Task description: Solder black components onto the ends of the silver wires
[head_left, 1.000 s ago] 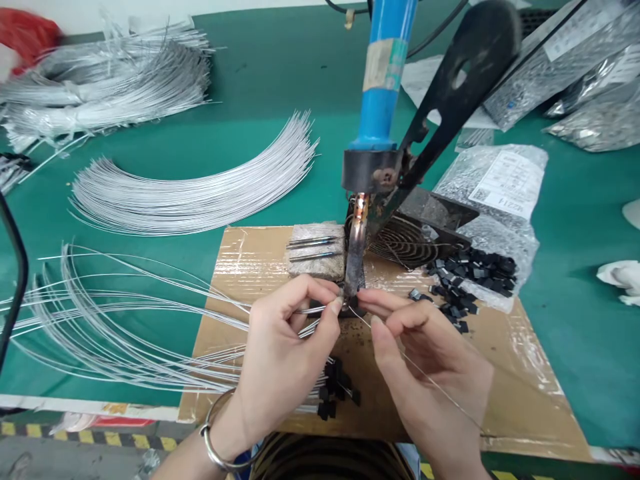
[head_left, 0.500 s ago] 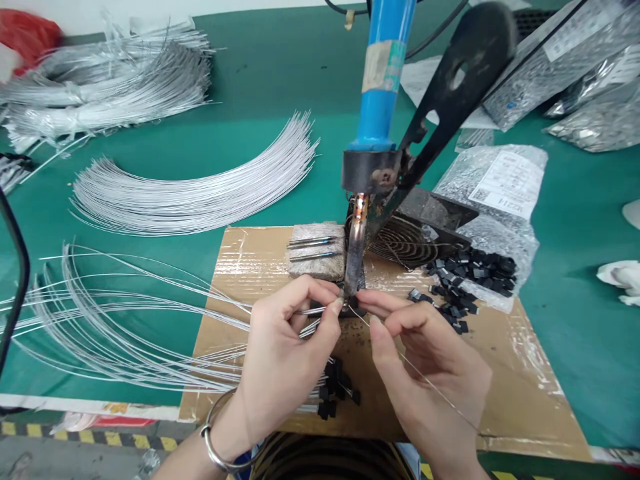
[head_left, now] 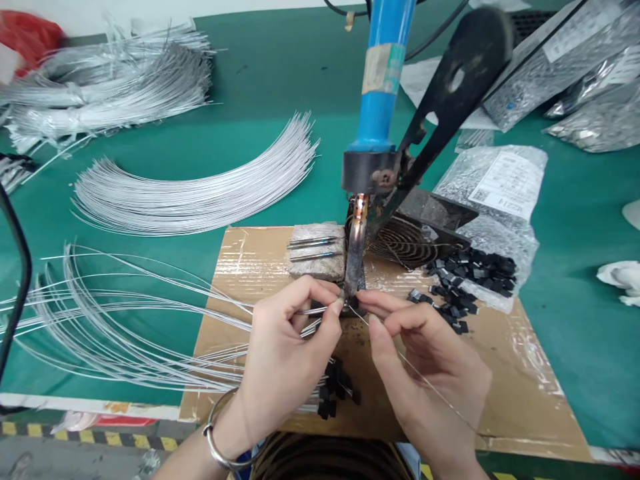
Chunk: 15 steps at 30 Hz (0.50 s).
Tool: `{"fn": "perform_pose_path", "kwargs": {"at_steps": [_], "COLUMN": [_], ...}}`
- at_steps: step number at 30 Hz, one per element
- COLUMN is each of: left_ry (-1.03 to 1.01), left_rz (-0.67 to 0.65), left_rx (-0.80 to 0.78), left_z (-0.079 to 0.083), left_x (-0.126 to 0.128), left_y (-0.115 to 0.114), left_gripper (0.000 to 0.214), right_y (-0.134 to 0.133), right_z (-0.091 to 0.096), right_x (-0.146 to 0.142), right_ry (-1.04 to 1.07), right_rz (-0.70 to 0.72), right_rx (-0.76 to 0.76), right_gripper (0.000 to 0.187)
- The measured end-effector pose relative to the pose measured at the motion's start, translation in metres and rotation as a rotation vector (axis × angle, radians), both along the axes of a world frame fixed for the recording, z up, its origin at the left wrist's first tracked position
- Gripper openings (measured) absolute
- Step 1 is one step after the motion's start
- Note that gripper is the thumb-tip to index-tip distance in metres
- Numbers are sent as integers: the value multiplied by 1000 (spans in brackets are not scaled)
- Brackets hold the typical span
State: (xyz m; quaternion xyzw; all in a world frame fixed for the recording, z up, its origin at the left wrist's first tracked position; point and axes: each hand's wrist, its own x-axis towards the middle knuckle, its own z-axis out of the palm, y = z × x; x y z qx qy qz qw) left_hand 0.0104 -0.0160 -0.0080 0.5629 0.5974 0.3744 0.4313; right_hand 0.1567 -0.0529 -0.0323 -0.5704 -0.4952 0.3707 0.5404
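Observation:
A blue-handled soldering iron (head_left: 377,113) hangs in a black metal holder (head_left: 450,93), its tip pointing down between my hands. My left hand (head_left: 290,353) pinches the end of a thin grey-white wire (head_left: 311,311) just left of the tip. From the right, my right hand (head_left: 430,367) holds a strand of solder wire (head_left: 425,380) between thumb and forefinger, its end at the iron tip. The joint itself is tiny and partly hidden by my fingertips. Below my left hand lie wires ending in black connectors (head_left: 330,390).
Cardboard (head_left: 520,387) covers the green table under my hands. Loose black connectors (head_left: 465,280) spill from a plastic bag (head_left: 510,193) on the right. A sponge-like block (head_left: 316,257) holds metal tips, beside a black fan (head_left: 410,237). A wire bundle (head_left: 200,193) lies at the back left.
Almost nothing differs. Both hands keep their places at the iron tip, with only a very slight shift of the left hand and wrist.

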Motion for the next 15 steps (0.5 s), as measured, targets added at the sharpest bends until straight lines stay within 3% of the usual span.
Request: {"fn": "perform_pose_path", "kwargs": {"at_steps": [15], "left_ry": [-6], "left_rz": [-1], "left_rx": [25], "left_z": [0], "left_x": [0], "left_y": [-2], "left_gripper": [14], "right_y": [-1], "right_z": [-1], "right_x": [-3], "right_ry": [9], "right_rz": [-21], "right_rx": [25], "right_gripper": [17]}}
